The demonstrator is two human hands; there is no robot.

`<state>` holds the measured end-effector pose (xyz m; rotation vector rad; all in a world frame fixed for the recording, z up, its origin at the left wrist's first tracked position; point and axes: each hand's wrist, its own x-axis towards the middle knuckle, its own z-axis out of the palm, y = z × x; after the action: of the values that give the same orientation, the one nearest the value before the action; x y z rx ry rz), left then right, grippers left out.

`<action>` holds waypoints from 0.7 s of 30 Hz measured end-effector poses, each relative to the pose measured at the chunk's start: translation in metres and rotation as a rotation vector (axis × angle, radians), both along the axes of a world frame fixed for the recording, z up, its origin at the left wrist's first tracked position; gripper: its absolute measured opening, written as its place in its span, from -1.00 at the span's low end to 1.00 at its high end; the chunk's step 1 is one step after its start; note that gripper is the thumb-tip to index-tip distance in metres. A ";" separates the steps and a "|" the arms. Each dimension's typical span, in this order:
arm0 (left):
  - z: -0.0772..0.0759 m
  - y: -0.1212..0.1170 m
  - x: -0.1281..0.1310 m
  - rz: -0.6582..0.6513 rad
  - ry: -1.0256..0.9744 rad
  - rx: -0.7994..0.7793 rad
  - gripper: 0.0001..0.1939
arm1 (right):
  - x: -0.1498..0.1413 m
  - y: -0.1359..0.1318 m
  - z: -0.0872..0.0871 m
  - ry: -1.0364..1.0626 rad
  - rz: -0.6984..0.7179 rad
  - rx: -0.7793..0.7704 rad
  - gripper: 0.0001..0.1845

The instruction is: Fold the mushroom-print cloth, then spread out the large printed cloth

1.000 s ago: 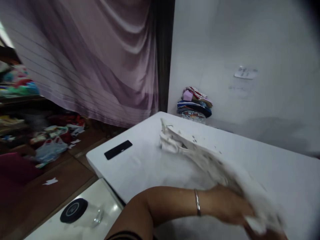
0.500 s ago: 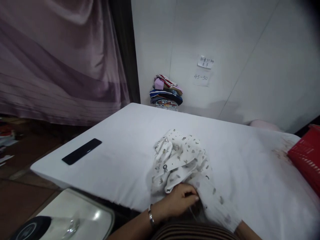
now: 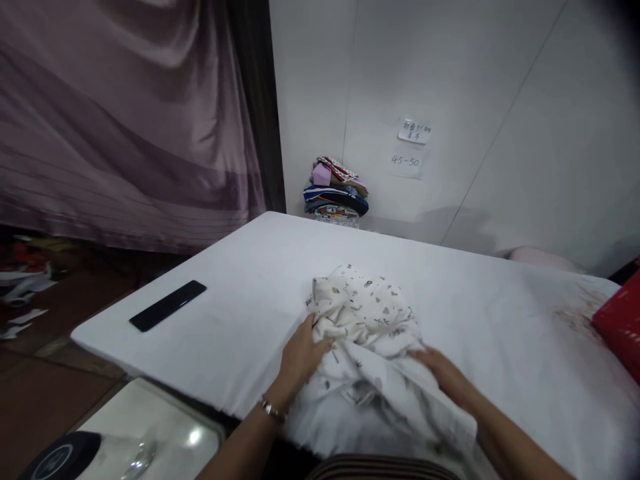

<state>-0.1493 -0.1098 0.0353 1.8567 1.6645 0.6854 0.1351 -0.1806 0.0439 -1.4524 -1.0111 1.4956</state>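
A crumpled white cloth (image 3: 367, 300) with a small grey and black print lies in folds on the white-covered table (image 3: 240, 287). Part of it hangs over the near edge toward my body. At its left side my left hand (image 3: 303, 353) grips a fold, thumb on top, a metal bracelet at the wrist. My right hand (image 3: 440, 370) is at the cloth's right side, its fingertips closed on the fabric and partly covered by it. Whether the cloth is a garment I cannot tell.
A black flat slab like a phone (image 3: 169, 305) lies on the table's left part. A pale machine top (image 3: 150, 413) with a dark round knob adjoins the near left edge. Folded fabrics (image 3: 336, 190) are stacked by the wall; a red object (image 3: 620, 323) stands at the right.
The view has swung right from the curtain. The cloth, earlier stretched out and blurred, now lies bunched before me. My left hand has moved to its left side, and my right hand has come up onto it.
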 end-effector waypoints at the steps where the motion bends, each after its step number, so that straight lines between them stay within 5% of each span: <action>1: 0.008 0.014 0.002 -0.020 -0.054 -0.053 -0.50 | 0.010 0.015 0.017 0.022 -0.080 0.022 -0.84; 4: 0.061 0.062 0.011 0.014 -0.167 0.011 -0.63 | 0.048 0.063 0.085 -0.011 -0.391 0.242 -0.80; 7: 0.140 0.096 0.026 0.216 -0.338 0.363 -0.64 | 0.083 0.091 0.151 -0.014 -0.520 0.646 -0.78; 9: 0.183 0.100 0.038 0.228 -0.428 0.570 -0.61 | 0.097 0.091 0.178 0.006 -0.642 0.901 -0.76; 11: 0.201 0.089 0.048 0.175 -0.480 0.665 -0.56 | 0.107 0.078 0.181 0.008 -0.761 0.959 -0.77; 14: 0.170 0.065 0.056 -0.051 -0.457 0.543 -0.55 | 0.118 0.046 0.147 -0.037 -0.798 0.641 -0.80; 19: 0.039 0.026 0.041 -0.136 -0.574 0.021 -0.72 | 0.130 -0.028 0.052 -0.077 -0.773 0.090 -0.59; 21: 0.000 0.010 0.026 -0.108 -0.545 -0.119 -0.74 | 0.131 -0.054 0.024 -0.051 -0.744 -0.046 -0.54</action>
<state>-0.1232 -0.1001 0.0353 1.4882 1.2150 0.9242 0.2661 -0.2348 0.0677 -1.6553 -0.3771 0.9396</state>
